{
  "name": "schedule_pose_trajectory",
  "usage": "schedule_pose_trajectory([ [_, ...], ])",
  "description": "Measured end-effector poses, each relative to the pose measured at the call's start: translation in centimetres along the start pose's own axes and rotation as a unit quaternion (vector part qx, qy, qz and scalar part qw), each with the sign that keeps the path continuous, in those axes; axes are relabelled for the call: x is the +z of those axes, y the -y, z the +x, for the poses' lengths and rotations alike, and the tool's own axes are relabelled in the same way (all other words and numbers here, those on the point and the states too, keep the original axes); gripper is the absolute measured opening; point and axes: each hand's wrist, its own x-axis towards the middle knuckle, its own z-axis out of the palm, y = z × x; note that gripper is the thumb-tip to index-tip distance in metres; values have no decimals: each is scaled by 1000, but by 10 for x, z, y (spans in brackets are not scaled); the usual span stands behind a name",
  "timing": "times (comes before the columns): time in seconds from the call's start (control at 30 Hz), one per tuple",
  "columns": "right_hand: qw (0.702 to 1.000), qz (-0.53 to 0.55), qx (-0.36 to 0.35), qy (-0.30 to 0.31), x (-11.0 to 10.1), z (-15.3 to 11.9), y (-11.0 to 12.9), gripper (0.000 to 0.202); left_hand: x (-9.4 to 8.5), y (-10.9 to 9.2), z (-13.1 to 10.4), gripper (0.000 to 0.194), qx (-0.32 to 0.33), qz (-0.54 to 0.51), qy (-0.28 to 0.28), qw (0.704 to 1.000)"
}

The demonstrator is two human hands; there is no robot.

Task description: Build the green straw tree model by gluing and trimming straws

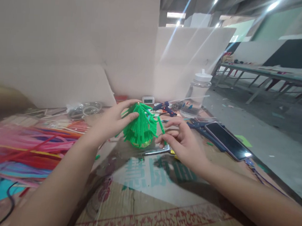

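A bushy green pipe-cleaner cluster [139, 126] stands on the cardboard-covered table [160, 203] in the head view. My left hand [111, 122] grips its left side, thumb and fingers around the strands. My right hand [182, 141] is just to the right of it, pinching one short green pipe-cleaner piece [162, 124] that sticks out from the cluster. Scissors [157, 150] lie flat under and in front of my right hand.
A pile of colourful pipe cleaners [21, 148] fills the left. A smartphone [228, 140] lies at right near the table edge. Behind are a blue glue gun [165, 108], a clear jar with white lid [197, 92], a small digital timer [148, 99] and cardboard walls.
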Motion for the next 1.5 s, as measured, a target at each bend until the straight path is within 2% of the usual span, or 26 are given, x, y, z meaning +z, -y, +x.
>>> schedule_pose_trajectory([
  [0.1, 995, 64, 74, -1, 3, 6, -11, 20, 1, 0, 0, 47, 6, -15, -3, 1000],
  [0.37, 984, 53, 169, 4, 8, 6, -18, 35, 0, 0, 1, 47, 14, 12, 1, 1000],
  [0.53, 989, 16, 145, -33, 11, 5, -21, 34, 0, -4, -2, 44, 16, 35, -7, 999],
  [0.87, 988, 8, 154, -26, 12, 7, -24, 32, 1, -6, -3, 44, 28, 51, -7, 998],
  [1.5, 987, 16, 152, -58, 19, 12, -27, 33, 1, -13, -4, 45, 43, 51, -4, 998],
])
